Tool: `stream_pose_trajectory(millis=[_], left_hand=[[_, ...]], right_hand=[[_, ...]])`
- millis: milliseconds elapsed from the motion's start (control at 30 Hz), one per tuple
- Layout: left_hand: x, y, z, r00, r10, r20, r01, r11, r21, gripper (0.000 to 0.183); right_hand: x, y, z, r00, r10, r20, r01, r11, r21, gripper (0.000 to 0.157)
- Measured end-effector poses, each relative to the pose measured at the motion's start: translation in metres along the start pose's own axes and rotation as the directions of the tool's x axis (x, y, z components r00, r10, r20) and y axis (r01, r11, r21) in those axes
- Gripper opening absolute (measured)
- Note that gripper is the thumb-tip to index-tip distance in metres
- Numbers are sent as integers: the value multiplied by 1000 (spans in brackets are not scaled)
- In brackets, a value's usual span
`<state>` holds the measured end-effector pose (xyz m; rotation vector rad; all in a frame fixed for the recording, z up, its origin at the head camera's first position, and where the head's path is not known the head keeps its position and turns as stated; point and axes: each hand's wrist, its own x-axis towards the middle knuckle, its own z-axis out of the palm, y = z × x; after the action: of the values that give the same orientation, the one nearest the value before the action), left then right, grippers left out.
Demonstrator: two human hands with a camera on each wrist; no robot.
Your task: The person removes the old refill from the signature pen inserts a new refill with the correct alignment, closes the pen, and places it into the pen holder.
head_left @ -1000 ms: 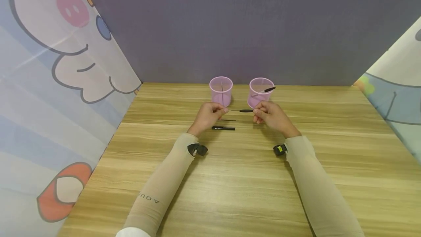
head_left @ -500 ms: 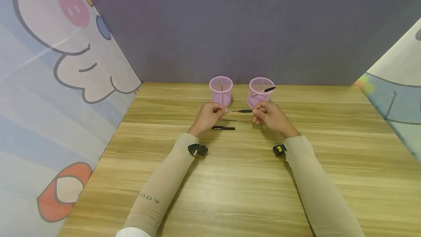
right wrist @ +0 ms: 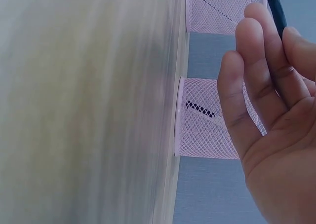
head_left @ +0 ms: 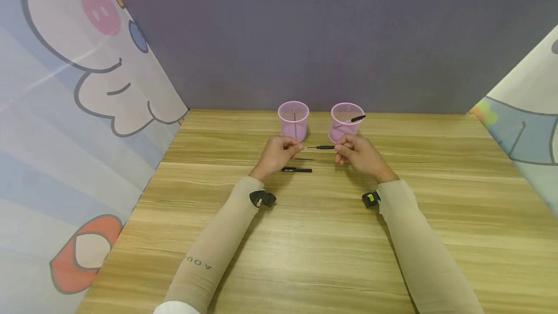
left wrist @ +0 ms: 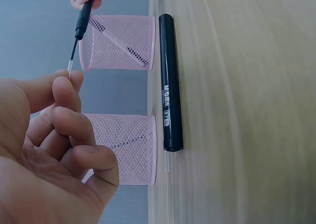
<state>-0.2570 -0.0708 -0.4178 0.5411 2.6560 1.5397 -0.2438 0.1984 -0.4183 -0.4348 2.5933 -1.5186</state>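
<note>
In the head view both hands meet over the table in front of two pink mesh cups. My left hand (head_left: 278,155) pinches the clear end of a thin pen refill (left wrist: 74,51) between thumb and forefinger. My right hand (head_left: 359,156) pinches a black ribbed pen grip section (left wrist: 84,19), its far end hidden by the fingers. Dark refill sticks out of the grip section toward the left hand, the two in one line. Below the hands lies a black printed pen barrel (left wrist: 170,86). Just behind it a loose refill (head_left: 305,160) rests on the wood.
The left mesh cup (head_left: 287,130) holds a thin dark refill leaning upright. In the right mesh cup (head_left: 337,132) a pen with a black end (head_left: 358,118) slants over the rim. A grey panel (head_left: 331,38) rises behind the wooden table (head_left: 314,246).
Hardly anything differs: both hands keep the same pinch, and the refill and grip section stay in line. The head view has shifted very slightly.
</note>
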Motion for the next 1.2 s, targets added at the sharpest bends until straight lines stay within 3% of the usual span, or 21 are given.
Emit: stream_pose_trajectory(millis=[533,1200], left_hand=[[-1,2,0,1000,-6,1,6,1000,-17,17],[1,1,-3,1000,-6,1,6,1000,-18,23]], right_hand=[[-1,-1,-1,999,-14,-29,14,1000,-17,22],[-2,-4,-2,996,-16,-90,19,999,39,22]])
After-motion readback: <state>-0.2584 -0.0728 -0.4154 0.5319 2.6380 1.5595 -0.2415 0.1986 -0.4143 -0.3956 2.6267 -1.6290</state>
